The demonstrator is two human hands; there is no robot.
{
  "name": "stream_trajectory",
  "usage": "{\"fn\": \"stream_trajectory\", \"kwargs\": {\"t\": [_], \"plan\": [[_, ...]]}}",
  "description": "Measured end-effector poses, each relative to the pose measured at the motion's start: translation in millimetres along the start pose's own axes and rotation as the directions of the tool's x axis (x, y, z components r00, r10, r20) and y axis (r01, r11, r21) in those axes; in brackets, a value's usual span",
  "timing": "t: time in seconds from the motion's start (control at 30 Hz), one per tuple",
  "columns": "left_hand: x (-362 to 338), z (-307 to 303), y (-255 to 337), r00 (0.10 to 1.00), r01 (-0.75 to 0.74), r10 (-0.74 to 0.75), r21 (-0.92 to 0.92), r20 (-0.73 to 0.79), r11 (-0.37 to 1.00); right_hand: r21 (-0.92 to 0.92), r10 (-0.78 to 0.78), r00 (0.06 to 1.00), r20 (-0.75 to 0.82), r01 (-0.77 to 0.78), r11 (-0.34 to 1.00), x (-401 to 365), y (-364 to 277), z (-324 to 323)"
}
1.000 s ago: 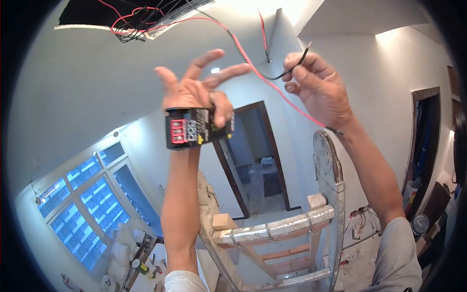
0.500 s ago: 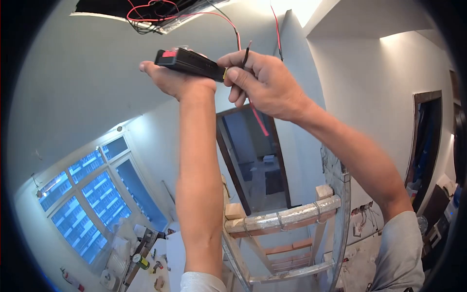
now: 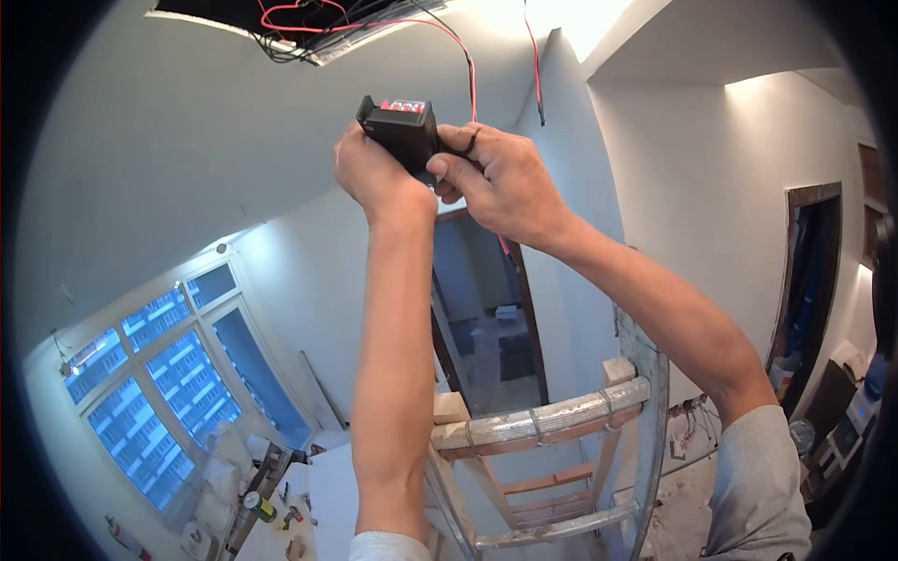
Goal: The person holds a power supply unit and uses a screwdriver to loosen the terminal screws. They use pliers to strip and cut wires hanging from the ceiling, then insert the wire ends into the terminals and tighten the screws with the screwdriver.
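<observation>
My left hand point(image 3: 369, 178), raised below the ceiling, grips a black power supply box point(image 3: 404, 136). Red and clear parts, like terminals, show on the box's upper end. My right hand point(image 3: 505, 178) is closed at the right side of the box, thumb and fingers pinching a wire point(image 3: 472, 143). A black piece of the wire curves over the index finger. The exact contact between wire and box is hidden by my fingers. A red and black cable point(image 3: 470, 75) runs down from the ceiling behind my right hand.
Loose wires hang in the ceiling opening point(image 3: 309, 23); another red wire point(image 3: 535, 65) dangles to its right. A wooden ladder point(image 3: 552, 411) stands right below me. Tools and materials lie on a white table point(image 3: 327, 486) at lower left, near the windows point(image 3: 168, 365).
The box has turned from lying lengthwise to standing more upright, its terminal end tilted toward me. Both hands shifted slightly; my left fingers now wrap round the box.
</observation>
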State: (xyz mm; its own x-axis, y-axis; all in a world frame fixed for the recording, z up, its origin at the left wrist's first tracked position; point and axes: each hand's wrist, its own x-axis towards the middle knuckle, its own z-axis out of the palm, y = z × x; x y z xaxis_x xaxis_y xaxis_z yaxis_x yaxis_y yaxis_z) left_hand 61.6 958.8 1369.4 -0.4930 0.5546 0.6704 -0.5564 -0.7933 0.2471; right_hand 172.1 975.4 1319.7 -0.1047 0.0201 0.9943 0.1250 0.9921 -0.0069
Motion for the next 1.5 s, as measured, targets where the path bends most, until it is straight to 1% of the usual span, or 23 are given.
{"fn": "stream_trajectory", "kwargs": {"t": [0.07,0.17,0.23,0.27,0.3,0.33,0.47,0.53,0.57,0.67,0.7,0.77,0.83,0.87,0.9,0.93,0.97,1.03,1.07,1.17,1.3,1.43,1.5], "plan": [[-1.4,-11.9,3.0,0.969,0.203,-0.213,0.082,0.127,0.976,-0.004,-0.023,0.999,-0.025,0.023,1.000,-3.5,4.5,-1.5],[10.7,-27.9,-6.1,0.946,0.250,-0.276,0.155,0.173,0.956,-0.147,-0.084,0.996,0.030,0.088,0.985,-5.3,10.5,-6.4],[20.0,-43.1,-6.8,0.933,0.288,-0.332,0.265,0.137,0.920,-0.263,-0.270,0.962,0.034,0.269,0.927,-6.5,19.7,-5.1],[39.0,-61.0,-12.0,0.751,0.521,-0.572,0.235,0.330,0.820,-0.268,-0.276,0.961,0.036,0.275,0.923,-6.5,22.0,-6.8],[48.6,-70.7,-14.7,0.478,0.710,-0.717,0.258,0.507,0.656,-0.292,-0.288,0.956,0.050,0.290,0.911,-6.2,22.3,-8.5],[-1.0,-37.8,2.4,0.650,0.665,-0.709,0.247,0.274,0.705,-0.313,-0.294,0.954,0.064,0.299,0.901,-6.9,22.3,-9.4],[-26.1,-32.1,15.2,0.657,0.626,-0.710,0.342,0.254,0.701,-0.356,-0.304,0.946,0.112,0.324,0.876,-7.2,24.0,-15.6],[-13.8,-45.1,6.1,0.610,0.735,-0.720,0.102,0.330,0.670,-0.383,-0.279,0.939,0.202,0.338,0.860,-8.1,27.1,-18.4],[-2.2,-58.9,-3.0,0.613,0.733,-0.718,0.101,0.329,0.672,-0.380,-0.281,0.938,0.203,0.339,0.860,-8.7,30.2,-18.7],[14.4,-94.4,-24.9,0.446,0.828,-0.516,-0.118,0.731,0.548,-0.335,-0.359,0.904,0.233,0.421,0.843,-12.5,41.0,-18.1],[4.3,-88.0,-19.2,0.453,0.822,-0.512,-0.119,0.729,0.558,-0.312,-0.345,0.899,0.269,0.420,0.852,-13.9,43.1,-19.8],[-16.7,-71.5,0.5,0.756,0.635,-0.569,-0.151,0.322,0.758,-0.273,-0.347,0.886,0.307,0.431,0.860,-15.6,38.3,-26.3],[-14.4,-76.1,2.0,0.820,0.553,-0.476,-0.221,0.318,0.804,-0.325,0.040,0.873,0.487,0.138,0.936,-14.5,19.4,-41.2],[-16.8,-76.3,6.1,0.867,0.471,-0.405,-0.216,0.290,0.855,-0.311,0.020,0.869,0.495,0.155,0.938,-13.3,13.2,-45.4],[-17.2,-77.1,10.8,0.908,0.384,-0.328,-0.208,0.261,0.899,-0.215,0.127,0.860,0.494,-0.021,0.976,-11.9,7.8,-48.6],[-11.9,-80.6,12.4,0.924,0.355,-0.294,-0.262,0.243,0.897,-0.118,0.230,0.831,0.507,-0.198,0.973,-10.7,4.5,-51.2],[-3.9,-84.5,15.1,0.932,0.332,-0.270,-0.268,0.242,0.904,-0.108,0.208,0.830,0.517,-0.177,0.978,-10.1,4.1,-52.0],[13.7,-94.6,21.4,0.932,0.338,-0.345,-0.614,0.112,0.713,0.180,0.259,0.839,0.479,-0.383,0.906,-11.0,7.8,-50.4],[21.0,-103.4,25.7,0.929,0.326,-0.337,-0.762,0.150,0.560,0.279,0.205,0.844,0.495,-0.378,0.883,-10.9,10.1,-49.1],[14.0,-112.8,27.7,0.962,0.185,-0.268,-0.865,0.061,0.466,0.396,0.162,0.816,0.555,-0.431,0.811,-9.9,9.3,-39.4],[-5.5,-111.2,30.5,0.930,0.222,-0.367,-0.845,0.033,0.487,0.523,-0.008,0.828,0.561,-0.347,0.778,-2.5,3.4,-19.8],[-5.4,-120.1,33.7,0.949,0.212,-0.314,-0.750,0.006,0.626,0.384,-0.019,0.795,0.606,-0.271,0.883,11.4,-14.4,-7.5],[-3.2,-127.3,36.5,0.982,0.179,-0.169,-0.682,0.082,0.709,0.336,-0.004,0.782,0.623,-0.263,0.905,15.7,-30.1,-3.4]]}}
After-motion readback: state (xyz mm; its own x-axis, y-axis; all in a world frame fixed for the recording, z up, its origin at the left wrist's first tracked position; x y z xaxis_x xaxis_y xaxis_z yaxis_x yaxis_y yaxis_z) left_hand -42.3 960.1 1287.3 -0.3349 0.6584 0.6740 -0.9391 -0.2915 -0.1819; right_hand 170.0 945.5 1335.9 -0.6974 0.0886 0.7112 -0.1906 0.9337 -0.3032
